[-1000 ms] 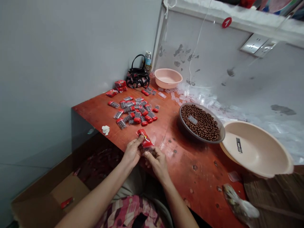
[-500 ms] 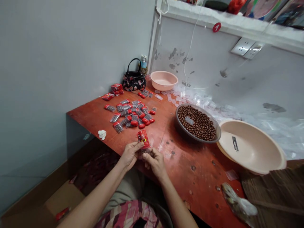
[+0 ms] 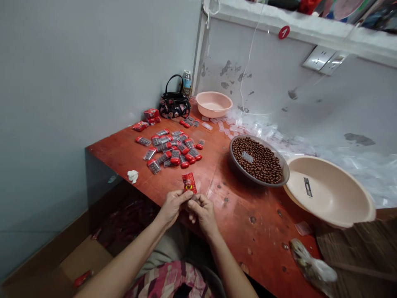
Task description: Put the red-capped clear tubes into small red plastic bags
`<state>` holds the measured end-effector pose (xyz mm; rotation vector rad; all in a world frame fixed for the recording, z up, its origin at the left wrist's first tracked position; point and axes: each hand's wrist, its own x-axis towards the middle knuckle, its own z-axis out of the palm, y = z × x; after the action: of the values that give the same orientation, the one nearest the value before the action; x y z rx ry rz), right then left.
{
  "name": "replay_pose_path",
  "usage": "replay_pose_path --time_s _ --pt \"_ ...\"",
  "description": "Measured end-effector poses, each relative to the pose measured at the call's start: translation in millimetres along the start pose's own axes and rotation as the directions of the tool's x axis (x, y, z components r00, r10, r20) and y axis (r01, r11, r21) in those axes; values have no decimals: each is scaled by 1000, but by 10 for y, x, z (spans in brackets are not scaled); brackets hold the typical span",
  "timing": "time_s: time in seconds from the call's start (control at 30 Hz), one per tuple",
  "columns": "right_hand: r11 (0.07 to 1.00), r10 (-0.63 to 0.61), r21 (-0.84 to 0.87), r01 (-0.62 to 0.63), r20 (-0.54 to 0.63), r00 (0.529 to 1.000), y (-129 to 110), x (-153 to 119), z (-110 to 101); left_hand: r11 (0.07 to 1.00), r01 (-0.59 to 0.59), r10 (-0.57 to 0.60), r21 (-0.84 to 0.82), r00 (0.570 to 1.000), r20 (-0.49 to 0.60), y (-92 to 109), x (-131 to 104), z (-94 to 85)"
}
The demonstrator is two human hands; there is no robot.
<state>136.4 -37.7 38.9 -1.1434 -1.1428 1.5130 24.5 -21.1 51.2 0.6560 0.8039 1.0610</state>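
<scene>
Near the table's front edge, my left hand (image 3: 174, 207) pinches a small red printed packet (image 3: 189, 183) between thumb and fingers, its printed face toward me. My right hand (image 3: 203, 213) is closed at the packet's lower end, thumb against fingers. Something dark and see-through shows between the two hands, mostly hidden by the fingers. Beyond them on the table lies a loose pile of small clear packs with red caps (image 3: 174, 157), filled with dark balls. To the right, a grey bowl (image 3: 233, 165) holds many brown balls, with a clear plastic box (image 3: 247, 157) lying on top.
A wide pale basin (image 3: 338, 198) stands right of the bowl, and a smaller pink basin (image 3: 214, 111) farther back. Clear plastic pieces (image 3: 356, 174) heap along the wall. A black handbag (image 3: 174, 105), red boxes (image 3: 151, 114), crumpled tissue (image 3: 132, 176) and a knotted bag (image 3: 312, 265) lie around.
The red packet has tilted and shifted slightly to the right, and my left hand has moved a little closer to my right hand. The things on the table stay put.
</scene>
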Motion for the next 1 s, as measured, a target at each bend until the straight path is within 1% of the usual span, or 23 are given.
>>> replay_pose_path --time_s 0.03,0.07,0.13,0.2,0.23,0.27,0.3,0.33,0.37,0.43,0.47,0.5,0.53,0.57,0.6,0.63,0.7,0.73,0.8,0.83,0.9,0.97,1.0 --pt "1000 19 10 -19 25 1000 12 5 -17 999 -6 6 40 1000 -3 -14 -6 -14" --pt "1000 24 -18 -23 42 999 10 11 -40 995 -20 23 94 999 -25 -28 -8 -33" --pt "986 -15 -168 18 20 1000 -56 34 -109 962 -69 97 264 991 -93 -44 -9 -75" --pt "927 -142 -359 107 -71 987 -210 71 -197 866 -111 195 488 973 -125 -31 -17 -102" --pt "884 -230 -440 159 -113 967 -311 94 -239 799 -123 234 589 965 -116 -12 -27 -103" --pt "839 -314 -500 217 -119 942 -419 120 -276 732 -133 264 669 960 -97 12 -41 -95" --pt "792 -379 -543 279 -81 922 -526 146 -305 675 -143 282 724 957 -74 39 -57 -79" --pt "744 -427 -573 343 -14 904 -622 173 -323 633 -152 295 759 954 -56 67 -75 -55" --pt "701 -449 -594 394 63 892 -700 201 -330 607 -160 307 779 951 -44 91 -91 -28" --pt "646 -440 -606 463 200 875 -791 255 -319 580 -170 324 797 946 -34 121 -119 27" --pt "640 -424 -604 476 239 874 -803 282 -306 572 -171 332 803 943 -35 121 -128 49" --pt "646 -415 -597 476 249 875 -797 309 -291 561 -171 336 810 941 -34 111 -135 65" --pt "664 -418 -587 464 223 881 -777 334 -278 551 -172 335 817 942 -28 91 -139 72" --pt "690 -431 -574 441 165 887 -750 356 -268 548 -174 324 818 946 -16 61 -140 69" --pt "719 -449 -556 417 86 890 -718 373 -263 562 -171 304 810 953 -10 26 -137 57" --pt "749 -468 -530 397 0 884 -686 381 -263 596 -156 275 788 961 -18 -10 -132 37" --pt "801 -483 -464 379 -126 866 -621 364 -278 724 -98 215 682 973 -88 -70 -116 -14" --pt "819 -478 -432 377 -153 865 -588 338 -290 802 -70 184 593 974 -135 -86 -107 -38" --pt "848 -452 -387 362 -172 876 -513 253 -314 928 -38 115 370 975 -188 -84 -92 -64" --pt "861 -432 -375 344 -180 884 -470 201 -321 966 -34 83 256 980 -183 -69 -87 -63" --pt "883 -384 -365 296 -201 901 -378 90 -317 998 -27 37 65 988 -152 -29 -79 -33" --pt "914 -312 -327 238 -194 930 -285 -9 -286 998 -37 28 -59 989 -143 4 -72 13" --pt "934 -264 -290 209 -167 950 -241 -48 -261 993 -51 36 -105 989 -143 14 -68 36"
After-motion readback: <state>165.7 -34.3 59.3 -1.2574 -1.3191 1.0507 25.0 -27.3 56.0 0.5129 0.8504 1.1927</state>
